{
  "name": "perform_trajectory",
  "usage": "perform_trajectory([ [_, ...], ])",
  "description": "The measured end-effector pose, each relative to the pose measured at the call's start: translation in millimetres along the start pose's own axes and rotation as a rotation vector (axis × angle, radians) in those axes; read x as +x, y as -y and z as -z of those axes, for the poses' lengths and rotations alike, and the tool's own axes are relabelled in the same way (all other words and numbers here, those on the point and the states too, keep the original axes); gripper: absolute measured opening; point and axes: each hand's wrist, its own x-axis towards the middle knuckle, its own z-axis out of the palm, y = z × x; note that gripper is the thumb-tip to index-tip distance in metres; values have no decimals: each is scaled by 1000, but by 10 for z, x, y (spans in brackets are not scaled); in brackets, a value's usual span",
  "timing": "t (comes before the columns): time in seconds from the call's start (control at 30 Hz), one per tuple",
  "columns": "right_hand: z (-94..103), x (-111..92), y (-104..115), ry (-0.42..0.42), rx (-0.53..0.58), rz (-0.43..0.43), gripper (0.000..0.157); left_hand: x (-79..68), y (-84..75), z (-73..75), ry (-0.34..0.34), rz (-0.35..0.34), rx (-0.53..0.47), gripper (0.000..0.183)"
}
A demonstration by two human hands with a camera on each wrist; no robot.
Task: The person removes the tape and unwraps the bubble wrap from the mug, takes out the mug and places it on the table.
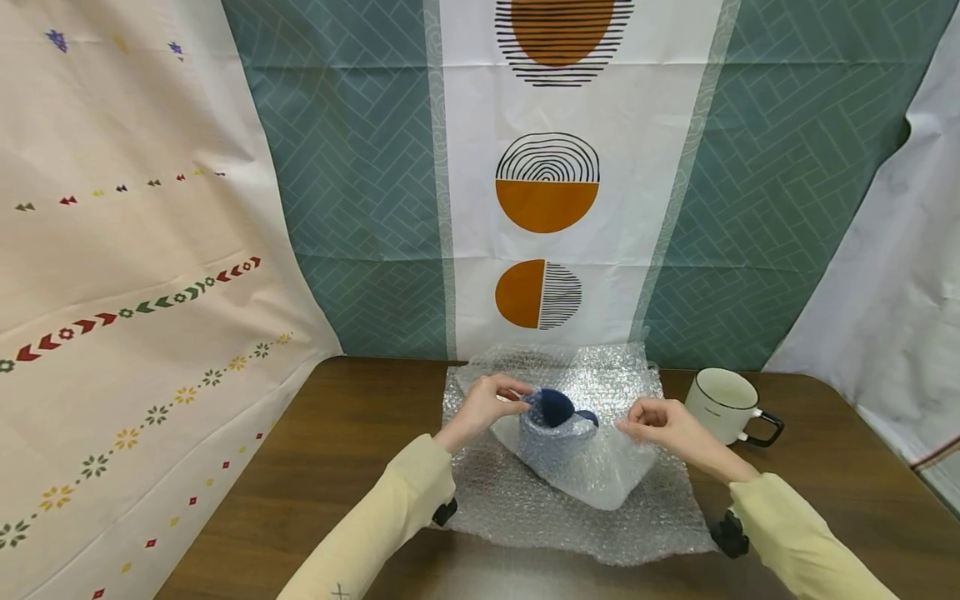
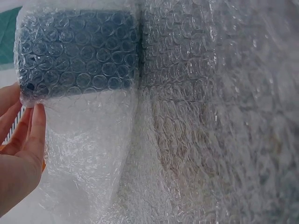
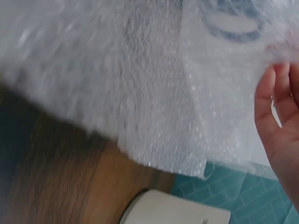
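Note:
A dark blue mug stands on a sheet of bubble wrap, with part of the sheet folded up over its near side. Its handle shows through the plastic in the right wrist view. My left hand pinches the bubble wrap at the mug's left rim, thumb and fingertips on the plastic in the left wrist view. On the other side, my right hand pinches the raised wrap just right of the handle. The mug's blue wall lies behind the bubbles.
A cream mug with a black rim and black handle stands right of the wrap, close behind my right forearm. Everything rests on a brown wooden table. Patterned cloth hangs at the table's back edge, and more cloth hangs on both sides.

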Motion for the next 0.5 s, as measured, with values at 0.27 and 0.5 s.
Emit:
perform_trajectory([
  [0.27,191,-75,-74,287,53,50,12,-18,-40,-4,-5,-4,11,27],
  [0.5,326,-110,-112,486,96,-35,21,52,107,-22,-12,-10,10,27],
])
